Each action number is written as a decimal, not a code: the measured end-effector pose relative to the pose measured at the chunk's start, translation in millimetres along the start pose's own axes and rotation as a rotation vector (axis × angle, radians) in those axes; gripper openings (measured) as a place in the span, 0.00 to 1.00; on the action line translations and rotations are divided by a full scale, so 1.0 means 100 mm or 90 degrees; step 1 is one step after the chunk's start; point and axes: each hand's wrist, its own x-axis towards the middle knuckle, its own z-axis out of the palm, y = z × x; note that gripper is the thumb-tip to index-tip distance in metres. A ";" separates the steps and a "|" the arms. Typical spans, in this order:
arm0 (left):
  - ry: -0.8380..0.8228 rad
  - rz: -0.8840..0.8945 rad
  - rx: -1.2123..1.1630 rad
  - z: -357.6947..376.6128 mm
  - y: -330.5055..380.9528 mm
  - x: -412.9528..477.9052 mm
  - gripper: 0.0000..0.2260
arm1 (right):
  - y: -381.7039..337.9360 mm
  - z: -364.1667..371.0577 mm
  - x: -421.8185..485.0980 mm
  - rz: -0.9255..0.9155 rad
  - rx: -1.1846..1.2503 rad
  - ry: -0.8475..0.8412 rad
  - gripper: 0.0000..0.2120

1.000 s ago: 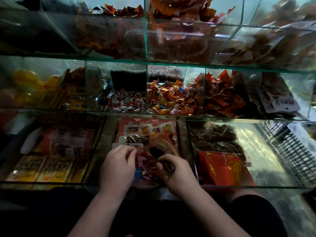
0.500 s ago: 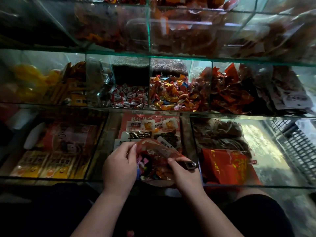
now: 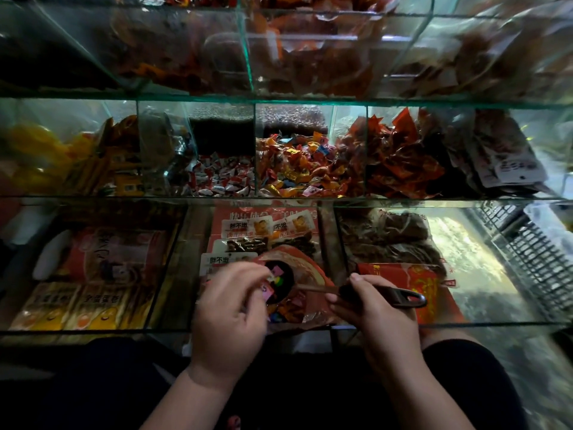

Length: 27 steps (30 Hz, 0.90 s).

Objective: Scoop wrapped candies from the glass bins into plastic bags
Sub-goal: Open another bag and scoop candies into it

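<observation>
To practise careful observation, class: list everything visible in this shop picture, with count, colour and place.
glass bins: many, clear, three tiers
plastic bag: one, reddish clear, front centre
scoop: one, dark, bowl inside the bag
red-and-white candies: many, middle tier, centre-left
mixed candies: many, orange-yellow, middle tier, centre
red packets: many, middle tier, right
crate: one, black, far right
left hand: one, holds the bag's rim
right hand: one, grips the scoop handle

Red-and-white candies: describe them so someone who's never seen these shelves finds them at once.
On the glass shelves, take the middle row. The red-and-white candies lie in its second bin from the left, beside the mixed orange and yellow candies. Only their wrappers are white with red ends.
</observation>
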 end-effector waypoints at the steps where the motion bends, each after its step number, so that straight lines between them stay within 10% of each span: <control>1: -0.062 -0.051 -0.033 0.05 0.06 -0.02 0.10 | -0.02 -0.03 0.00 0.013 0.007 0.010 0.05; 9: -0.332 -0.407 0.153 0.34 -0.17 -0.06 0.30 | -0.34 -0.25 -0.29 0.048 0.094 -0.003 0.04; 27: -0.110 -0.059 0.043 0.26 0.09 0.61 0.22 | -1.10 -0.08 -0.64 -0.058 0.246 -0.109 0.11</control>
